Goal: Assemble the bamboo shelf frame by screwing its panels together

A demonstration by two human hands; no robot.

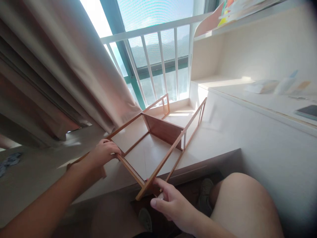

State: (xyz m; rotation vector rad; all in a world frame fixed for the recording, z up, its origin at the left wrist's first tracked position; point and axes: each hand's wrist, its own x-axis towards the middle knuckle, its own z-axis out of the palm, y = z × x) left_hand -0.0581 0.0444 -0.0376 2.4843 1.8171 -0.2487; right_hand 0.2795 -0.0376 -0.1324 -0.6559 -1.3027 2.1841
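Observation:
A brown wooden rack frame [162,130] lies on its side on a pale window ledge [215,138], its rails running toward the window. My left hand [104,152] is closed over the frame's left rail near its near end. My right hand [170,200] pinches the near end of the right rail at the ledge's front edge, thumb and fingers pressed on the wood. A solid brown panel crosses the frame at its middle.
A beige curtain [74,66] hangs at the left. White window bars [158,56] stand behind the frame. A white desk and shelf unit [260,92] with papers and a dark flat device [308,111] sits at right. My bare knee [242,201] and shoes are below.

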